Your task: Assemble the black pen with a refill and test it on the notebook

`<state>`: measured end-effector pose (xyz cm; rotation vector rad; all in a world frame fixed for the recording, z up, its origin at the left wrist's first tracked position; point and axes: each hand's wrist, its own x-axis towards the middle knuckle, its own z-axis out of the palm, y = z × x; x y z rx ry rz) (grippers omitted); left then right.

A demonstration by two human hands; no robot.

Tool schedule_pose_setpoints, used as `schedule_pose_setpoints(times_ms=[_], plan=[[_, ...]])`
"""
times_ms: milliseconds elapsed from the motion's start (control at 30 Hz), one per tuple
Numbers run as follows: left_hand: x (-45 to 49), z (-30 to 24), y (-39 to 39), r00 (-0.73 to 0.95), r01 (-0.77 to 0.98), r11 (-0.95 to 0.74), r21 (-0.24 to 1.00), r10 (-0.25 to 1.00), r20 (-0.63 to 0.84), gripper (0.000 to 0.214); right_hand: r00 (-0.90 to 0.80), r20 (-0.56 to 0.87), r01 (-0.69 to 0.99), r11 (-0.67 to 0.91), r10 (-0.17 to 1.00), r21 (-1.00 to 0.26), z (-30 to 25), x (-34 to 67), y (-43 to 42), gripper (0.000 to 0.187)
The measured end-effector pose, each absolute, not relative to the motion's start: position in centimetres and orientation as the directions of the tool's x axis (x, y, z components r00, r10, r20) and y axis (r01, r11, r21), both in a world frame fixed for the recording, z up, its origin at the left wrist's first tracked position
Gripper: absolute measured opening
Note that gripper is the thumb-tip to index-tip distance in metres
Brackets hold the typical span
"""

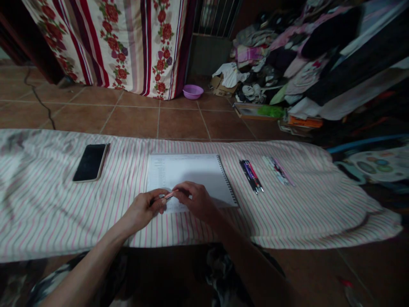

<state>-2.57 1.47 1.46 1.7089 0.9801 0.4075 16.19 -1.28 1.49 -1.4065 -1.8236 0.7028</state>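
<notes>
At lower centre, the left hand (pixel 142 209) and right hand (pixel 197 200) pinch a pinkish stick (pixel 170 195) between their fingers, seemingly adjusting it, next needing steady control.

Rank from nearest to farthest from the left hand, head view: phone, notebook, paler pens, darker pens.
1. Notebook, right by the left hand.
2. Phone, off to its left.
3. Darker pens, right of the notebook.
4. Paler pens, farthest right.
</notes>
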Motion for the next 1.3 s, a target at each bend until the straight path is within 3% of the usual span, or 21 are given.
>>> schedule_pose_setpoints(times_ms=[167,267,367,500,800,900,1000,1133,1300], plan=[[-2.6,0.6,1.3,0.619,0.414,-0.11,0.904,0.762,-0.191,0.032,-0.119,0.169,0.678,0.204,0.978,-0.706,1.6,15.8,-1.4,0.029],[-2.5,0.7,1.5,0.604,0.398,-0.085,0.913,0.773,-0.191,0.033,-0.092,0.21,0.655,0.218,0.973,-0.723,1.6,15.8,-1.4,0.025],[-2.4,1.2,1.7,0.611,0.354,-0.034,0.934,0.765,-0.203,0.032,-0.118,0.317,0.541,0.328,0.941,-0.774,1.5,15.9,-1.3,0.02],[-2.3,1.8,1.6,0.626,0.363,0.0,0.932,0.741,-0.243,0.033,-0.18,0.438,0.508,0.465,0.881,-0.726,1.3,16.2,-1.1,0.014],[-2.6,0.9,1.5,0.615,0.387,-0.077,0.919,0.764,-0.195,0.032,-0.187,0.255,0.719,0.309,0.949,-0.622,0.9,15.8,-1.2,0.025],[-2.6,1.0,1.6,0.62,0.346,-0.044,0.937,0.761,-0.193,0.033,-0.14,0.213,0.665,0.251,0.967,-0.703,1.2,15.7,-1.4,0.019],[-2.5,1.5,1.6,0.618,0.317,0.029,0.948,0.752,-0.229,0.032,-0.19,0.3,0.558,0.355,0.935,-0.75,1.4,15.9,-1.3,0.025],[-2.5,1.7,1.6,0.625,0.316,0.043,0.948,0.742,-0.242,0.031,-0.215,0.396,0.507,0.448,0.893,-0.737,1.6,16.0,-1.1,0.018],[-2.8,1.3,1.4,0.634,0.364,-0.052,0.93,0.745,-0.206,0.031,-0.177,0.257,0.576,0.311,0.95,-0.756,1.2,15.5,-1.2,0.02]])
